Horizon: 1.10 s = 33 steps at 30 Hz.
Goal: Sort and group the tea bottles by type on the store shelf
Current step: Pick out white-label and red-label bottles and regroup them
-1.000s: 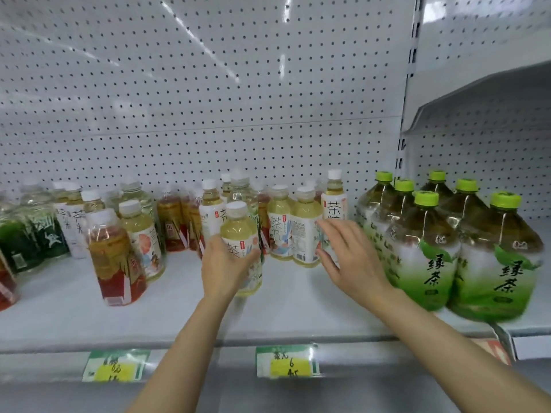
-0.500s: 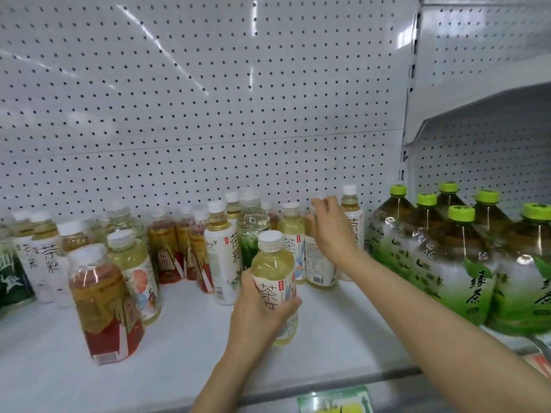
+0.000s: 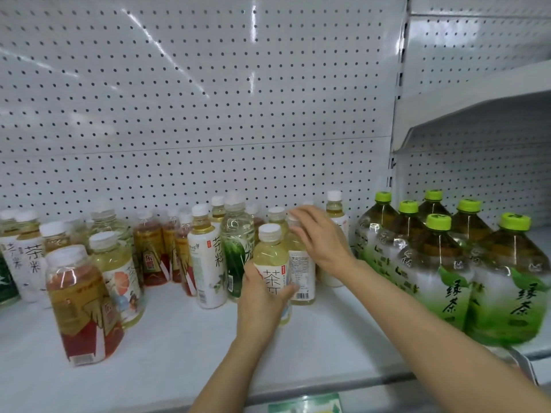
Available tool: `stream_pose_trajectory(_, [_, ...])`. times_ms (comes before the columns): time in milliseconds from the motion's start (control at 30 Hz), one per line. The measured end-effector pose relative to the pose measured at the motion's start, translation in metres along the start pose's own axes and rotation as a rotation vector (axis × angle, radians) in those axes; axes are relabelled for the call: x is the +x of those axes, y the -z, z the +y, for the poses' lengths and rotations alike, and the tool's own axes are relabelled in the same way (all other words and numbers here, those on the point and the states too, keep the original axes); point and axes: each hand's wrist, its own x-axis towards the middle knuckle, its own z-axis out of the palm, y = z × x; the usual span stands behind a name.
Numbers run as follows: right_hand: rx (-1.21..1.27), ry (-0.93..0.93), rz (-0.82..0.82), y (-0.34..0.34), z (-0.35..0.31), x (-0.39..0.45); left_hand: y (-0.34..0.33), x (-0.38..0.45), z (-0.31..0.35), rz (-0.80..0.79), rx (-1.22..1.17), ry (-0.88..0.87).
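Note:
My left hand (image 3: 262, 296) grips a pale yellow tea bottle (image 3: 269, 251) with a white cap and white label, upright near the middle of the white shelf (image 3: 179, 347). Right behind it stands a matching pale bottle (image 3: 302, 278) with its barcode side facing me. My right hand (image 3: 323, 238) lies against that bottle's neck and cap with fingers stretched out; the thumb is hidden. Another bottle of the same kind (image 3: 335, 205) stands behind my right hand. Mixed small tea bottles crowd the left side.
Large green-capped green tea bottles (image 3: 441, 281) fill the right. A red-labelled tea bottle (image 3: 80, 308) stands front left, with a white-labelled bottle (image 3: 208, 263) and a green-labelled one (image 3: 238, 248) mid-shelf. A pegboard wall (image 3: 208, 114) stands behind; a price tag (image 3: 304, 405) is on the shelf edge.
My left hand has carried its pale bottle back and right, up against the matching bottle. My right hand stayed at that rear bottle's top. The camera moved closer.

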Motion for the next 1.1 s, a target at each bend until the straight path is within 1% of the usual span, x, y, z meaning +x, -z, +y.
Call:
stream_pose_trajectory(67, [-0.050,-0.041,0.168,0.011,0.006,0.001,-0.006,0.001,0.003,0.022,0.027,0.002])
stream_pose_trajectory(133, [-0.072,-0.189,0.263,0.021,0.009,0.001,-0.010,0.003,0.007,0.031,0.053,-0.003])
stream_pose_trajectory(167, [-0.064,-0.286,0.260,0.023,0.012,0.000,-0.011,0.005,0.007,0.033,0.056,0.000])
stream_pose_trajectory(267, [0.039,-0.530,0.166,0.019,0.020,-0.010,-0.013,0.004,0.002,0.016,0.060,0.001])
stream_pose_trajectory(400, [0.236,-0.730,0.048,0.006,0.031,-0.024,-0.011,-0.001,-0.009,-0.030,0.094,-0.015])
stream_pose_trajectory(467, [0.321,-0.807,0.029,-0.001,0.036,-0.030,-0.010,-0.001,-0.010,-0.035,0.080,-0.015])
stream_pose_trajectory(600, [0.347,-0.841,0.058,-0.007,0.040,-0.037,-0.011,0.001,-0.007,-0.049,0.093,-0.031])
stream_pose_trajectory(733, [0.331,-0.846,0.153,-0.003,0.037,-0.047,-0.012,0.002,-0.007,-0.051,0.103,-0.041])
stream_pose_trajectory(800, [0.345,-0.834,0.183,0.003,0.031,-0.052,-0.012,0.002,-0.007,-0.045,0.115,-0.049])
stream_pose_trajectory(967, [0.465,-0.744,0.220,0.025,0.000,-0.066,-0.010,0.000,-0.010,-0.062,0.149,-0.071])
stream_pose_trajectory(1000, [0.489,-0.742,0.221,0.030,-0.006,-0.069,-0.007,0.000,-0.010,-0.042,0.154,-0.090])
stream_pose_trajectory(1033, [0.520,-0.746,0.215,0.034,-0.012,-0.072,-0.001,-0.002,-0.009,0.017,0.142,-0.111])
stream_pose_trajectory(1100, [0.585,-0.758,0.186,0.040,-0.025,-0.077,0.015,-0.001,-0.009,0.223,0.066,-0.138])
